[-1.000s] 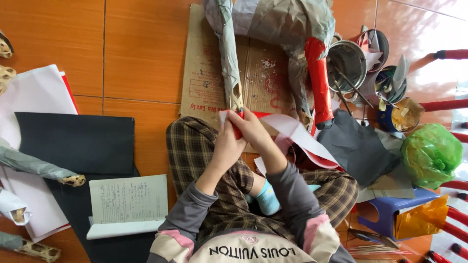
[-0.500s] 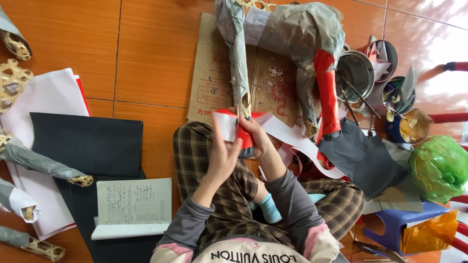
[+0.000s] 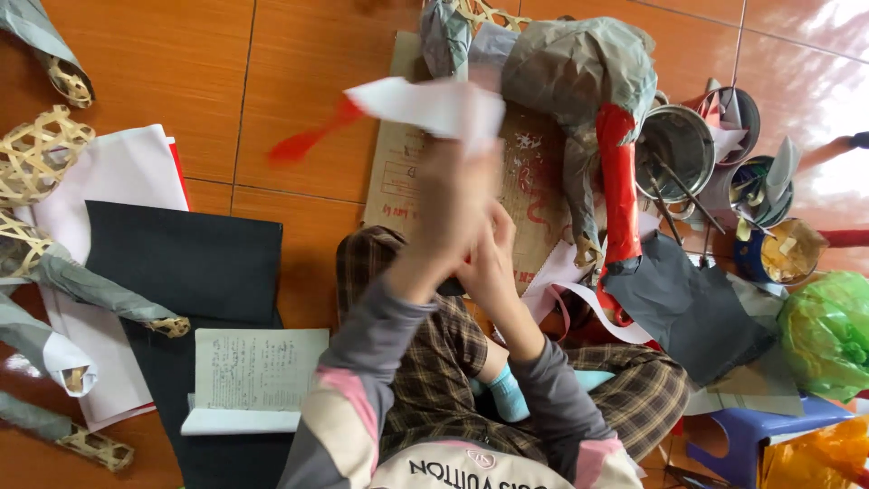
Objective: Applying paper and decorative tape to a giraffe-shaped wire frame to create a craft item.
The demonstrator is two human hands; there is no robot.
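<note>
My left hand [image 3: 448, 204] is raised in front of me, shut on a white paper piece [image 3: 434, 101] with a red strip [image 3: 308, 140] trailing off to the left; both are motion-blurred. Just below it, my right hand [image 3: 493, 263] is curled against the left wrist, and what it holds is hidden. Beyond the hands, a bamboo frame figure covered in grey paper [image 3: 579, 72] with a red paper limb [image 3: 620, 181] lies on a cardboard sheet [image 3: 398, 172]. My crossed legs in plaid trousers [image 3: 434, 362] are underneath.
A black paper sheet [image 3: 181, 263], open notebook [image 3: 258, 371], white paper [image 3: 118, 172] and bamboo lattice pieces [image 3: 36, 154] lie at left. At right are tin cans [image 3: 674, 140] with tools, dark grey paper [image 3: 688, 308], a green plastic bag [image 3: 828, 330] and a blue stool [image 3: 751, 430].
My left hand has lifted the white and red paper up toward the camera and away from my lap. The right hand stays lower, near the left wrist.
</note>
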